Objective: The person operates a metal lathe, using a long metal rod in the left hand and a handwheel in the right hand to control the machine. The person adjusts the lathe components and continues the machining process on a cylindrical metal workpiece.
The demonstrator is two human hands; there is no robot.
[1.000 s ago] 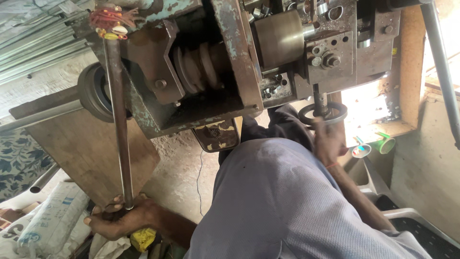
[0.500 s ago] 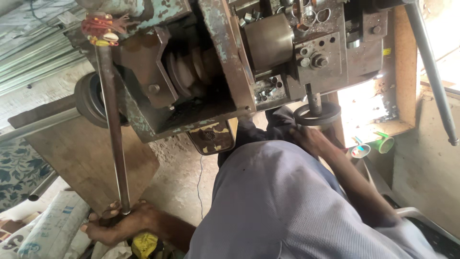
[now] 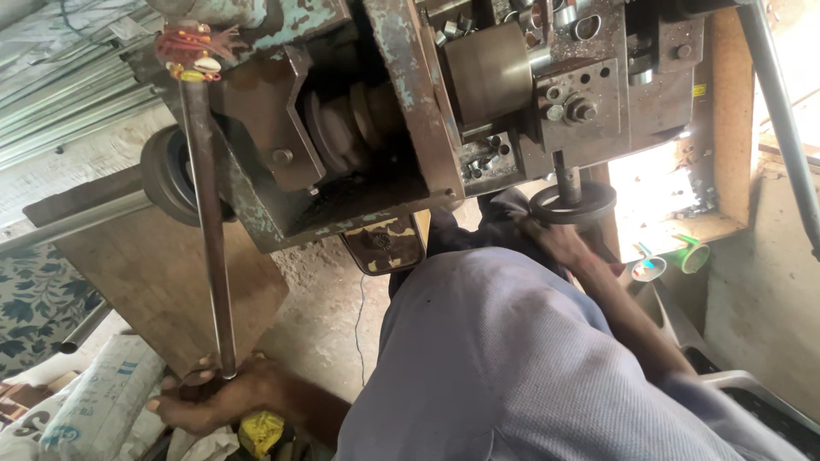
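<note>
A worn blue-green metal machine (image 3: pixel 401 111) fills the upper view. A long steel lever rod (image 3: pixel 209 239) runs down from a red-and-yellow thread-wrapped top (image 3: pixel 190 47). My left hand (image 3: pixel 213 397) is closed around the rod's lower end. My right hand (image 3: pixel 555 241) reaches under the machine and grips the rim of a small dark handwheel (image 3: pixel 574 203) on a vertical shaft. My lilac shirt (image 3: pixel 512 358) covers the lower middle and hides part of both arms.
A steel cylinder (image 3: pixel 487 72) and a bolted block (image 3: pixel 581 102) sit above the handwheel. A wooden board (image 3: pixel 162 282) leans at the left. White sacks (image 3: pixel 94 401) lie at the lower left, green plastic cups (image 3: pixel 675 256) at the right. A grey pipe (image 3: pixel 781 119) slants down the right edge.
My left hand has slid slightly lower on the rod while keeping its grip. My right hand has stayed on the handwheel, shifting a little along its rim.
</note>
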